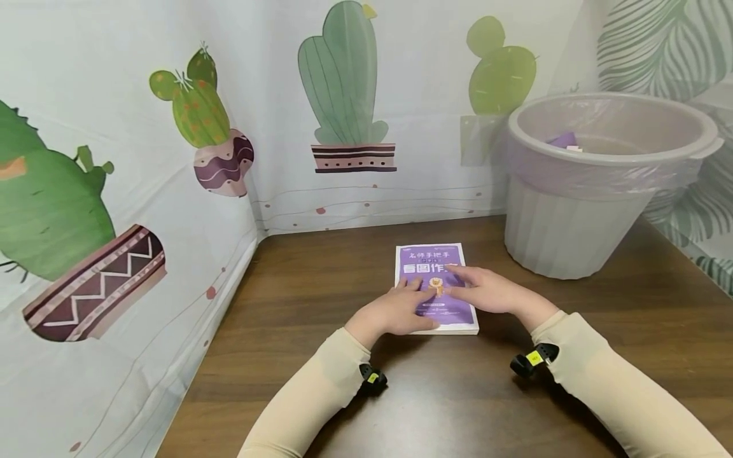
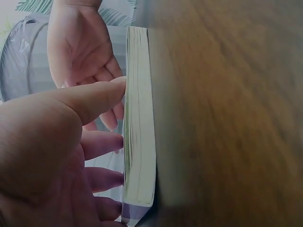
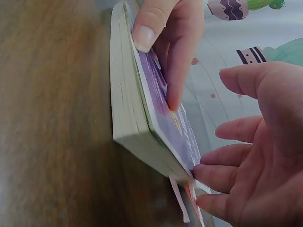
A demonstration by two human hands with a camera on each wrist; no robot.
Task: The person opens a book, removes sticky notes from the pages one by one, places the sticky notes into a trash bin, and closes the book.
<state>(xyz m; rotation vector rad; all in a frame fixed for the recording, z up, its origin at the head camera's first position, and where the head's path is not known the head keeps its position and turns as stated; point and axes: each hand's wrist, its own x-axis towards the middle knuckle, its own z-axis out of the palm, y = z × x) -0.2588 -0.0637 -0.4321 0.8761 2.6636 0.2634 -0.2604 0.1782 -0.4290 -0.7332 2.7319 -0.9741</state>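
Observation:
A thick paperback book point(image 1: 452, 316) with a purple cover, white Chinese lettering and a small yellow animal picture lies face up on the table. My left hand point(image 1: 403, 310) rests on its left half with fingers spread; the left wrist view shows the thumb and fingertips on the cover above the page edges point(image 2: 140, 118). Over the right side of the book is my right hand point(image 1: 487, 289), its fingers loosely extended toward the cover. In the right wrist view, some of its fingertips point(image 3: 208, 177) come right to the cover's edge. Neither hand curls round the book.
A large grey bin point(image 1: 567, 222) with a clear plastic liner stands at the back right, a purple item point(image 1: 564, 140) inside. The brown wooden table point(image 1: 321, 273) meets a white cactus-print curtain point(image 1: 429, 191) at the back and left. Both wrists wear black straps point(image 1: 535, 359).

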